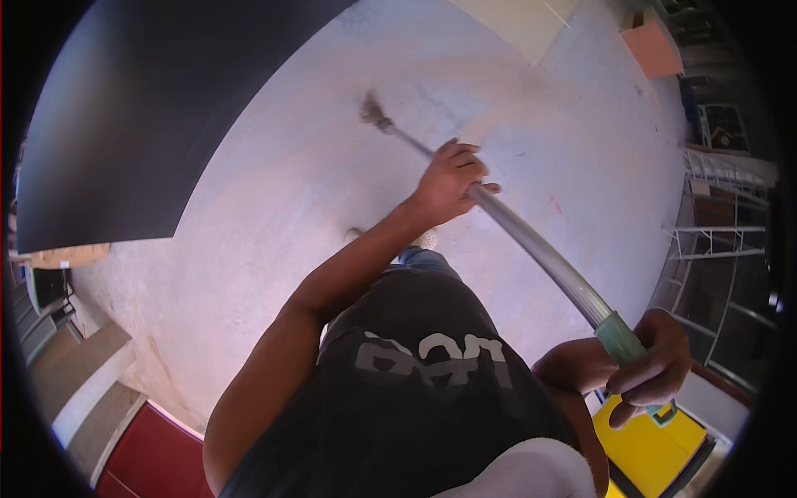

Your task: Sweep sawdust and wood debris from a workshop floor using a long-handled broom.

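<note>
Both my hands are closed around a long-handled mop [544, 253] with a silvery metal pole. My left hand [452, 181] grips the pole partway along, ahead of my body. My right hand [656, 365] is wrapped around the green plastic grip [618, 336] at the upper end, beside my right hip. A small hanging loop [664, 412] sticks out below that hand. The mop's dark, stringy head [375, 112] is down at the pale floor [290, 191] in front of me, smeared by motion.
A large black panel [158, 108] spans the upper left. An orange-pink box [652, 46] stands at the far right, with metal racks [714, 241] below it. A yellow surface [656, 444] lies at my lower right, a red one [154, 456] at my lower left.
</note>
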A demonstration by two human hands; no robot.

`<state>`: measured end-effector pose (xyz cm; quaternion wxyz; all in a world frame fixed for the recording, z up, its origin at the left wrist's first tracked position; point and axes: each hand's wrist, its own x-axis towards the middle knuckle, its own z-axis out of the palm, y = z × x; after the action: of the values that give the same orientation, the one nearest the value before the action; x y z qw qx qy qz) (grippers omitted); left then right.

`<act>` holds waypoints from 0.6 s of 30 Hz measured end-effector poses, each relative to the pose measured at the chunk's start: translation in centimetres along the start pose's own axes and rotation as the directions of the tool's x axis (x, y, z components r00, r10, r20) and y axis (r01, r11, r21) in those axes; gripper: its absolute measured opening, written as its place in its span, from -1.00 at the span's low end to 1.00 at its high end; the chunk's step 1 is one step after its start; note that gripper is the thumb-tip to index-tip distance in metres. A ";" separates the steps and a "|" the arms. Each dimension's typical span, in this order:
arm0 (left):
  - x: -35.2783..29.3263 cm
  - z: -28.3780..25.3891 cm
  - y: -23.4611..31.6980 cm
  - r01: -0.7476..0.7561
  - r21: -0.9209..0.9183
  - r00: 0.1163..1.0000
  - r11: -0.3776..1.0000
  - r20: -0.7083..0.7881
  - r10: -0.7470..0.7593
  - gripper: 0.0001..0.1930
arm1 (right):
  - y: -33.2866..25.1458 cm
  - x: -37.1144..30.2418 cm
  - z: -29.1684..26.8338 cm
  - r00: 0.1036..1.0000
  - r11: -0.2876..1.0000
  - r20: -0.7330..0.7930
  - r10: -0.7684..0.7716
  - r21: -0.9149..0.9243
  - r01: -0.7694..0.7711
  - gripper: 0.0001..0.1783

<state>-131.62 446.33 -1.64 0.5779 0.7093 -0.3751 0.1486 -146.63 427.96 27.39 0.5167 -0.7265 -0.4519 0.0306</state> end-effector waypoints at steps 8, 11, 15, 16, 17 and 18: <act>-17.3 -23.0 -4.0 0.398 0.593 0.912 0.700 -0.172 -0.372 -0.76 | 15.6 5.8 11.1 0.971 0.814 -0.121 0.206 0.572 -0.101 -0.80; -22.8 -27.8 -4.0 0.605 0.661 0.767 0.444 -0.334 -0.548 -0.85 | 19.3 7.8 15.5 0.965 0.768 0.002 0.262 0.606 -0.210 -0.78; -26.8 -27.0 -6.0 0.557 0.715 0.779 0.422 -0.275 -0.563 -0.85 | 20.5 7.3 15.7 0.953 0.775 0.029 0.300 0.576 -0.262 -0.76; -25.5 -24.1 -6.8 0.566 0.680 0.771 0.466 -0.236 -0.592 -0.87 | 19.6 6.2 13.8 0.933 0.777 0.056 0.356 0.537 -0.328 -0.76; -23.7 -20.6 -7.6 0.562 0.649 0.778 0.513 -0.205 -0.594 -0.86 | 18.4 4.7 12.3 0.911 0.787 0.020 0.411 0.497 -0.366 -0.76; -21.9 -16.6 -8.2 0.579 0.594 0.778 0.558 -0.198 -0.596 -0.86 | 17.4 3.1 10.5 0.888 0.794 -0.017 0.460 0.455 -0.402 -0.77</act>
<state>-136.87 470.08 -16.78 0.3193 0.9446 -0.0534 0.0539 -139.30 436.70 10.30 0.6740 -0.6750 -0.2217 0.2025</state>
